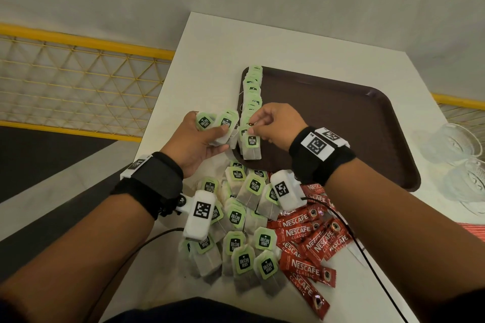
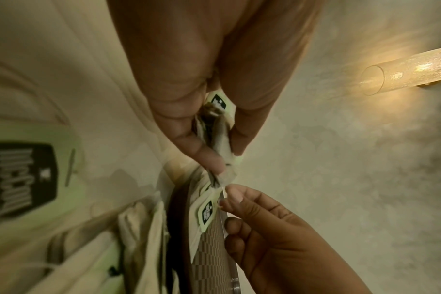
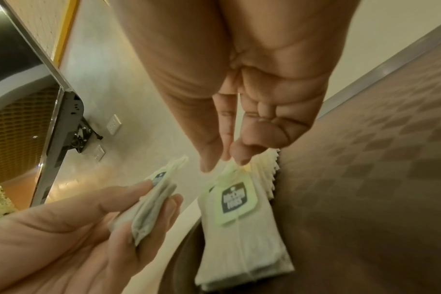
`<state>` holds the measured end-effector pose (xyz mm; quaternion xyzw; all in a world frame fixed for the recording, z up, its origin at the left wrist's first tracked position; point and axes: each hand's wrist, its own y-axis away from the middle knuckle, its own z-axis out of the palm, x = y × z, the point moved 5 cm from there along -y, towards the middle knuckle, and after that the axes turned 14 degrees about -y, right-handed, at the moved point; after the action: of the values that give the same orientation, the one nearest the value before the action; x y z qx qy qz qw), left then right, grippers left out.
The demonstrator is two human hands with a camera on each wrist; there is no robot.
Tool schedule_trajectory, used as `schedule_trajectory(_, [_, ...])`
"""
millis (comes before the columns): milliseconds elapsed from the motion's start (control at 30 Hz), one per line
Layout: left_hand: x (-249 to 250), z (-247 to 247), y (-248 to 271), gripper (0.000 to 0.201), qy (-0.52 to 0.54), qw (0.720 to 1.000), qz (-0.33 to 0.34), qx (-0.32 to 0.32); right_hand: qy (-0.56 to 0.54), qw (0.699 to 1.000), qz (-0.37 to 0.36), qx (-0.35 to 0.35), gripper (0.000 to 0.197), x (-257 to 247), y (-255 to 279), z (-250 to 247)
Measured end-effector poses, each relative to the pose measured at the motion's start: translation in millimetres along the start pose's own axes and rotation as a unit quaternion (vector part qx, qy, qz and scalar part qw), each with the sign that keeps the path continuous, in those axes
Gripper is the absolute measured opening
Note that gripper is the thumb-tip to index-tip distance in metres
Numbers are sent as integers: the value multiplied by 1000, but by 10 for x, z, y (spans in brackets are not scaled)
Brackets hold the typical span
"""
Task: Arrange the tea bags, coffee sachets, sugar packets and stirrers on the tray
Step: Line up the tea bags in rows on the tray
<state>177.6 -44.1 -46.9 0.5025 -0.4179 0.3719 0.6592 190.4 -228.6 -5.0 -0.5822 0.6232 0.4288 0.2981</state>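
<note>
Tea bag on tray, pinched by right hand, fingers curled.

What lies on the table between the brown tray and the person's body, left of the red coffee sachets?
A loose pile of tea bags with green tags lies there, beside the coffee sachets and before the tray; the head view shows it.

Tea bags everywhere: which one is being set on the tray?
The tea bag at the near end of the tray's row, pinched by the right hand.
</note>
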Motion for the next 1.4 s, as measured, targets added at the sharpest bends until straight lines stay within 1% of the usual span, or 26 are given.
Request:
schedule_trajectory(33, [5,10,-2,40,-5,1000,4,3,9,1000,-15,15,18,-22,5,-23])
schedule_trajectory(100, [21,34,-4,47,-13,1000,12,9,15,999,-37,26,24,-79,35,-35])
schedule_trajectory(167, [41,69,-3,57,-23,999,22,7,4,999,-47,3,28,-141,74,4])
schedule_trajectory(233, [60,115,11,64,-38,999,33,-4,-9,999,-47,-18,27,-152,94,51])
schedule_trajectory(267, [64,135,14,64,-42,998,35,-9,-26,999,-44,-19,25,-138,95,62])
schedule_trajectory(300, [66,150,16,61,-40,998,36,-11,-49,998,-42,-14,23,-126,95,63])
schedule_trajectory(367, [78,170,24,48,-27,999,31,-9,-91,995,-46,2,22,-115,107,39])
schedule_trajectory(467, [83,186,22,35,-1,1000,16,-15,-126,990,-54,17,23,-125,142,-7])
schedule_trajectory(600, [80,186,32,31,4,1000,12,-14,-185,982,-36,5,12,-108,140,-40])
schedule_trajectory(700, [61,159,39,29,3,1000,16,-5,-223,975,-12,2,10,-58,148,-107])
schedule_trajectory(767, [42,117,42,29,0,1000,12,4,-211,977,11,-21,8,-1,181,-135])
schedule_trajectory(833, [27,86,48,29,-3,1000,7,9,-177,982,43,-57,9,88,223,-117])
schedule_trajectory(900, [19,77,59,28,-6,1000,3,9,-156,983,64,-75,10,158,261,-78])
schedule_trajectory(1000, [9,72,68,29,-5,1000,4,13,-154,983,71,-63,9,186,262,-52])
schedule_trajectory(1100, [12,29,66,32,11,999,12,35,-158,983,78,-46,7,182,257,-74])
schedule_trajectory(1267, [53,-72,54,27,32,998,28,56,-146,984,86,-61,7,218,298,-50])
schedule_trajectory(1400, [68,-80,50,28,30,998,27,52,-133,984,103,-59,17,255,302,-12])
